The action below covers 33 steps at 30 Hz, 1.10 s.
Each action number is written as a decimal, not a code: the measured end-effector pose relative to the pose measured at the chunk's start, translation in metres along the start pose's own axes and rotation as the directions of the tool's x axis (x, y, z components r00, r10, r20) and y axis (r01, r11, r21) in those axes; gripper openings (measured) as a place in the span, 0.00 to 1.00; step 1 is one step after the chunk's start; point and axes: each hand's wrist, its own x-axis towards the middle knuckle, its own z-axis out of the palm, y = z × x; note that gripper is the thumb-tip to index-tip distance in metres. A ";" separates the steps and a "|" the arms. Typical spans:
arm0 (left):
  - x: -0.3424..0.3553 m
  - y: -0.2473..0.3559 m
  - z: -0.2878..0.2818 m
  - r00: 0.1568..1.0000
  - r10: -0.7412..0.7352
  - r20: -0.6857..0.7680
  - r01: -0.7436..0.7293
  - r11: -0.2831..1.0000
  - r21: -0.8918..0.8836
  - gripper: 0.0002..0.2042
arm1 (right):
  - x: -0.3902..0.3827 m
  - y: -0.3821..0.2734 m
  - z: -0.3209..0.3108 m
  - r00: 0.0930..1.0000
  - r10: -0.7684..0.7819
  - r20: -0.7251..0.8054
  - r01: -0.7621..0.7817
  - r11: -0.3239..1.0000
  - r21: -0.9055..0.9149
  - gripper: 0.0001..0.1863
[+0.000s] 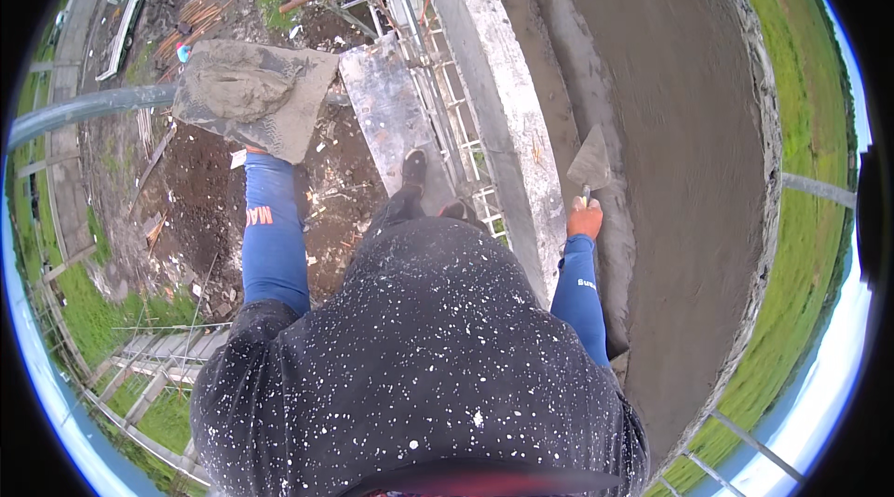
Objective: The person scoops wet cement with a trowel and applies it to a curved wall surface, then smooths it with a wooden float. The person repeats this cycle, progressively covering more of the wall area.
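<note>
My left hand [256,149] is mostly hidden under a square mortar board [315,87], holding it up at left, with a heap of grey mortar [244,87] on it. At right, my right hand [584,221] grips the handle of a pointed trowel [590,157], its grey blade over the wet mortar strip [615,255] beside a concrete ledge [507,78]. A broad surface of smoothed grey render [689,171] lies to the right of the trowel. My shoes show on a narrow metal plank [372,96] between the board and the ledge.
Scaffold tubes [93,108] cross at the left and along the ledge. Far below are bare soil with scattered timber [209,8], a white truck [126,3] and a small figure of a person [182,53] near the board's edge. Green field [792,87] stretches beyond the concrete edge at right.
</note>
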 end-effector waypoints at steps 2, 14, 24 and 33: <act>0.009 0.008 0.005 1.000 -0.002 -0.008 0.002 1.000 0.017 0.35 | 0.005 -0.014 0.004 1.000 0.005 0.012 -0.006 0.999 0.040 0.18; 0.001 0.050 0.045 1.000 0.011 -0.007 -0.010 0.986 0.167 0.34 | 0.115 -0.030 0.088 0.968 0.064 0.243 -0.074 0.997 0.032 0.19; 0.050 0.018 0.045 0.996 -0.045 -0.073 0.054 0.990 0.130 0.33 | 0.138 -0.045 0.119 0.909 0.099 0.405 -0.031 0.985 -0.171 0.26; 0.143 -0.050 0.082 0.963 -0.243 -0.117 0.253 0.964 0.083 0.33 | 0.244 -0.379 0.160 0.908 -0.333 0.254 0.247 0.915 0.319 0.29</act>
